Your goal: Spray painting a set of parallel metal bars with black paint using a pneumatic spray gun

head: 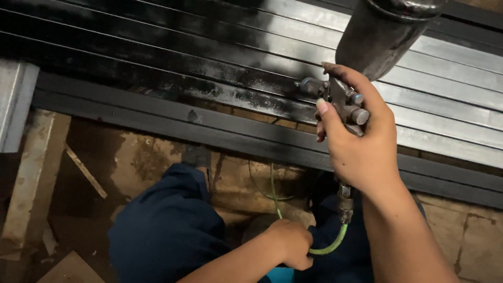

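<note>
My right hand (361, 141) grips a metal spray gun (340, 102) whose dark cup (380, 34) rises toward the top right. Its nozzle points left over a row of long metal bars (209, 63). The left part of the bars is coated black and glossy, while the right part (445, 99) is bare grey steel. A thin green hose (332, 243) hangs from the gun's base fitting and curves down into my left hand (291, 243), which is closed around it near my knees.
My legs in dark blue trousers (167, 225) crouch over a stained, paint-marked floor (131, 157). A grey metal piece (15, 99) lies at the left edge. Wooden scraps (86, 173) lie on the floor at lower left.
</note>
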